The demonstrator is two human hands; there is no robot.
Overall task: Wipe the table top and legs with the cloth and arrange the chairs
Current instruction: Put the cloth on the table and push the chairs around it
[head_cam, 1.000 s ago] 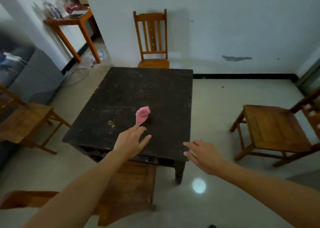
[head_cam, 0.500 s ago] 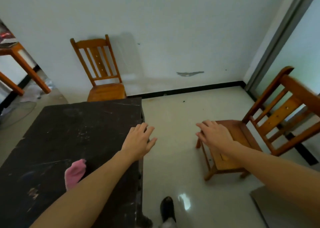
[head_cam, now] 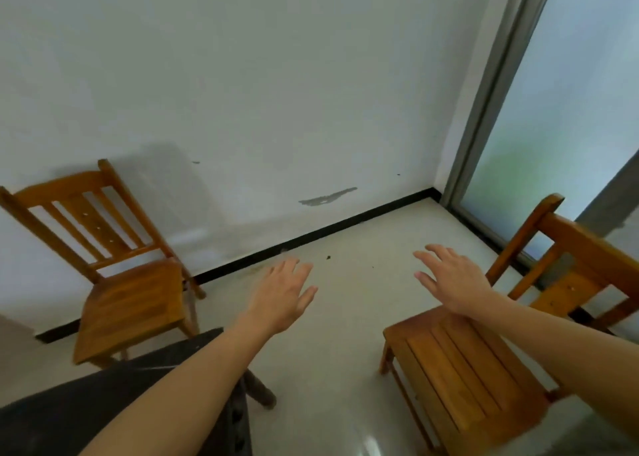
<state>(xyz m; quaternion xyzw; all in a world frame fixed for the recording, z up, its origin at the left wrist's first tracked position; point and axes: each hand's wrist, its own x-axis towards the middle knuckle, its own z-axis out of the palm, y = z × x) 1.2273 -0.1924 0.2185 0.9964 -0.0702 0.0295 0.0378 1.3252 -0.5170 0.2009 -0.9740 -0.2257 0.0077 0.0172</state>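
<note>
Fingers (head_cam: pixel 430 261) on both hands are spread, holding nothing. I see my right hand (head_cam: pixel 453 284) over the far edge of the chair (head_cam: pixel 466 372) at four o'clock, backrest toward three; left hand (head_cam: pixel 281 298) is farther off, past the table (head_cam: pixel 86 417) corner at seven.

Single wide view from the head, facing forward and down along both outstretched arms toward the room corner between wall (head_cam: pixel 276 75) and glass door (head_cam: pixel 570 109). Close above a corner of the table (head_cam: pixel 103 403) at lower left; wall chair (head_cam: pixel 128 303) a little beyond, door-side chair (head_cam: pixel 466 369) near at lower right
</note>
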